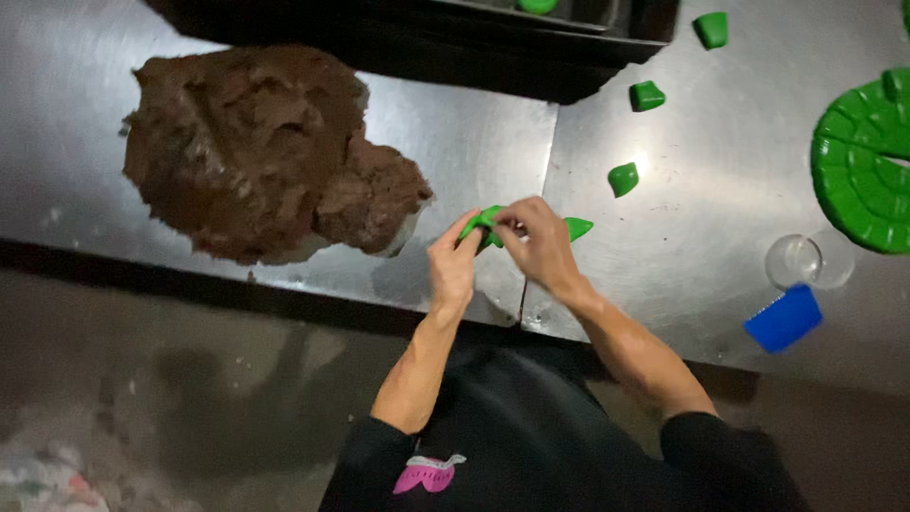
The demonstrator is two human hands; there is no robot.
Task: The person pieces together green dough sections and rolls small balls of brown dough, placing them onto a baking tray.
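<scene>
Left hand (453, 265): fingers pinched on the near end of a small green wedge-shaped plastic mould (485, 226); held just above the steel tabletop (701, 199)
Right hand (540, 245): fingers closed over the same mould from its far side
Progress: judging by the scene, early; three similar green pieces (623, 178) lie loose beyond the right hand; the big brown dough mass (265, 152) beside the left hand looks barely portioned
Around: round green segmented mould (858, 171), clear glass (794, 260) and blue scraper (783, 319) well right of the right hand; nothing blocks the hands
</scene>
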